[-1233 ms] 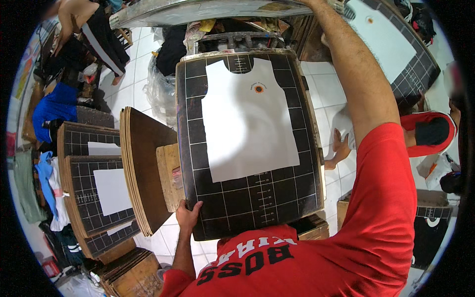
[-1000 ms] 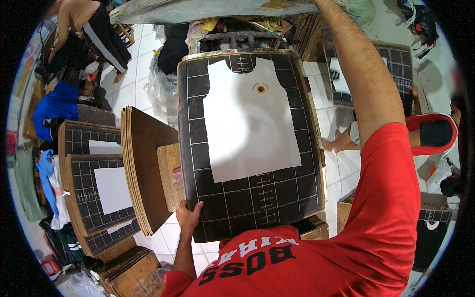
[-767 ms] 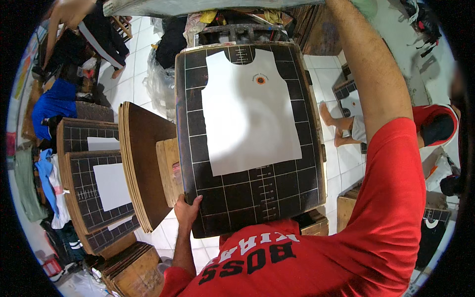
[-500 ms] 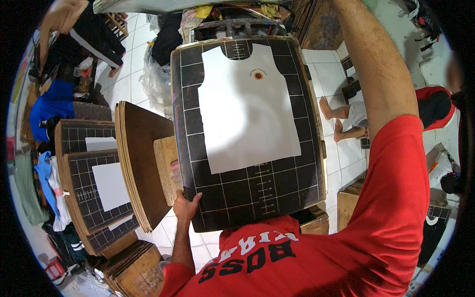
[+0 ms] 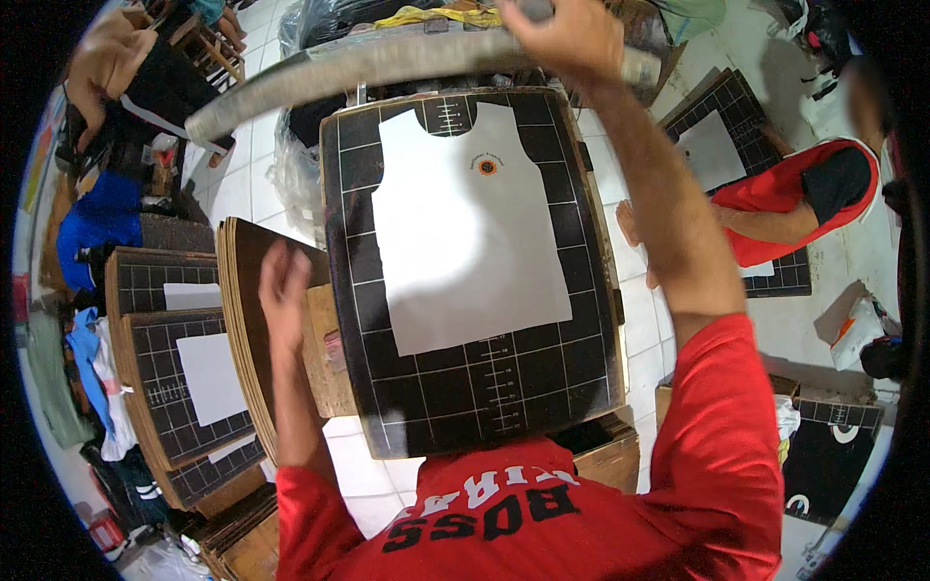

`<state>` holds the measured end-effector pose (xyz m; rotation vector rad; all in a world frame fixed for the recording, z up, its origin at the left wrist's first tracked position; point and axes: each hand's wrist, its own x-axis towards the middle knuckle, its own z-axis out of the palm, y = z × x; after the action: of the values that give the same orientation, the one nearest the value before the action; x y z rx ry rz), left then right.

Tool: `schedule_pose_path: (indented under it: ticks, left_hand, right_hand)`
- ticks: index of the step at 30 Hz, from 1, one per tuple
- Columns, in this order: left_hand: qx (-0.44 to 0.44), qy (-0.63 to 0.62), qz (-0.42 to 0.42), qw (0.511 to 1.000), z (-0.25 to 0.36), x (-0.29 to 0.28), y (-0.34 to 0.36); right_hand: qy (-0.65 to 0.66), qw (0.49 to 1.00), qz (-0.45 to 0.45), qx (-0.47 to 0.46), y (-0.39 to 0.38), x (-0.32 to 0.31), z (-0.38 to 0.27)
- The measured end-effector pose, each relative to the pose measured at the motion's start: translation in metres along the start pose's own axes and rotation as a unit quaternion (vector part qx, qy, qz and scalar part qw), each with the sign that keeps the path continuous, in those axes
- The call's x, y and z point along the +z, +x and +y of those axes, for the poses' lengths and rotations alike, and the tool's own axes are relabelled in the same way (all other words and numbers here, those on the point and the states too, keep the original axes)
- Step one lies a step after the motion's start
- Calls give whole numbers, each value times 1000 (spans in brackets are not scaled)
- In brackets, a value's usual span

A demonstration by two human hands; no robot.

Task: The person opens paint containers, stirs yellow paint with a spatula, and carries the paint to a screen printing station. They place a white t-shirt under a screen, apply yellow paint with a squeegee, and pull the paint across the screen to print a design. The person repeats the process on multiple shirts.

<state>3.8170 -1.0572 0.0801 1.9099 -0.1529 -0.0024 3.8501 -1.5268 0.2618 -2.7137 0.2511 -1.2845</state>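
Observation:
A white sleeveless shirt panel (image 5: 465, 261) with a small orange round print lies flat on a black board with a white grid (image 5: 542, 378). Beyond the board's far end, a long pale slab (image 5: 387, 82) reaches across, seen edge-on and blurred. My right hand (image 5: 572, 41) is closed round a dark handle (image 5: 535, 10) above this slab; part of the grip is cut off by the picture's top. My left hand (image 5: 284, 286) is raised left of the board, smeared by motion, fingers apart and holding nothing, in front of upright brown boards (image 5: 254, 300).
At left, more gridded boards (image 5: 145, 334) carry white pieces. A wooden block (image 5: 325, 373) adjoins the main board. On the right, a person in a red top (image 5: 775, 218) bends over another gridded board (image 5: 780, 283). Clear plastic (image 5: 295, 184) lies on the tiled floor.
The slab has come down and nearer, with my right hand now in view on its handle. My left hand has left the board's near left edge and risen. The person at right has leaned forward.

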Motion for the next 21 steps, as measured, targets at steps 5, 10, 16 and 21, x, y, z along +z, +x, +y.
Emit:
schedule_pose_path:
  ticks: [5, 10, 16, 21]
  left_hand:
    - [-139, -449, 72, 880, 68, 54, 68]
    - [-380, -438, 146, 801, -7, 84, 40]
    - [-40, 121, 226, 966, -80, 109, 2]
    - [180, 433, -31, 883, -88, 118, -5]
  right_hand:
    - [65, 997, 1, -51, -150, 34, 4]
    - [121, 975, -188, -22, -252, 62, 0]
    - [116, 951, -285, -17, -266, 110, 26]
    - [177, 946, -271, -9, -226, 140, 48]
